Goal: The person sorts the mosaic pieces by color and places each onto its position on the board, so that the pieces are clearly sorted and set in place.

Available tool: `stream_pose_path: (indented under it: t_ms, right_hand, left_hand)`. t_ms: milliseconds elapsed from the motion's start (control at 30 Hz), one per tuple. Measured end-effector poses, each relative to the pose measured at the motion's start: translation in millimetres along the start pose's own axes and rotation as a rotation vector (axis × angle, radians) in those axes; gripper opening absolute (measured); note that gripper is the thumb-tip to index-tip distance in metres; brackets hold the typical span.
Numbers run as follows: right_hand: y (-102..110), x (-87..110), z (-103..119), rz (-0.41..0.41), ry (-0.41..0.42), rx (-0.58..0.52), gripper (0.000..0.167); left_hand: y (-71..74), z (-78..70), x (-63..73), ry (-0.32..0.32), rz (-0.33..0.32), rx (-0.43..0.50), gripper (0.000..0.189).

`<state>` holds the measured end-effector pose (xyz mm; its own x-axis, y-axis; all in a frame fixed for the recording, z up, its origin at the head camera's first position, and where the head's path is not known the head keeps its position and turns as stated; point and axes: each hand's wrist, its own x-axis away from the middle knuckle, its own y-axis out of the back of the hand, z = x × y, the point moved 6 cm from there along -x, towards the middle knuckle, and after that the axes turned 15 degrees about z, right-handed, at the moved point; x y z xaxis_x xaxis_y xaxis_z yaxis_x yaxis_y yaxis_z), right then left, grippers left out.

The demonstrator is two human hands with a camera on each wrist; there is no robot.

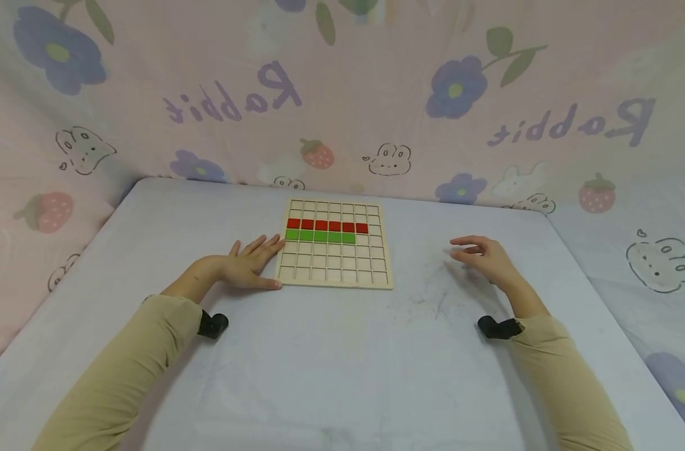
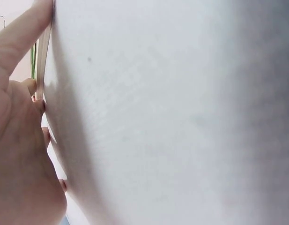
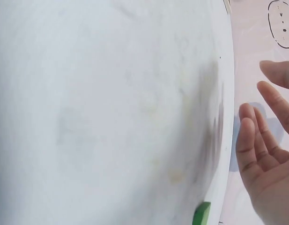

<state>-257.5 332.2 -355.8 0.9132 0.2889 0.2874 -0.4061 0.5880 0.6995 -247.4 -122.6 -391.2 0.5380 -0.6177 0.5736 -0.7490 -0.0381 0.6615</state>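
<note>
A square wooden grid board [image 1: 333, 262] lies flat on the white table. One row holds several red tiles [image 1: 321, 225], and just below it runs a shorter row of several green tiles [image 1: 321, 236]. My left hand [image 1: 249, 266] rests on the table with fingers spread, its thumb and fingertips touching the board's left edge. To the right of the board, my right hand [image 1: 486, 257] hovers over the table, fingers loosely bent and holding nothing. The right wrist view shows a green piece [image 3: 201, 214] on the table near that hand; in the head view I cannot make it out.
The white table [image 1: 342, 363] reaches back to a pink curtain [image 1: 353, 94] printed with flowers, strawberries and rabbits. A dark strap piece [image 1: 212, 326] sticks out at the left wrist, and another [image 1: 497, 327] at the right.
</note>
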Motion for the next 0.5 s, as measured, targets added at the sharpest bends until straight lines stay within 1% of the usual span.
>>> stream_pose_path:
  t_ms: [100, 300, 500]
  right_hand:
    - [1.2, 1.8, -3.1, -0.001, 0.001, -0.007, 0.049]
    - [4.3, 5.3, -9.8, -0.01, -0.001, 0.004, 0.049]
    - [7.3, 8.9, -15.9, -0.013, -0.027, 0.0, 0.053]
  left_hand:
    - [0.5, -1.5, 1.2, 0.005, 0.001, -0.003, 0.099]
    - [0.1, -0.7, -1.3, 0.028, 0.015, -0.005, 0.096]
    - [0.7, -1.2, -1.8, 0.034, 0.016, -0.009, 0.095]
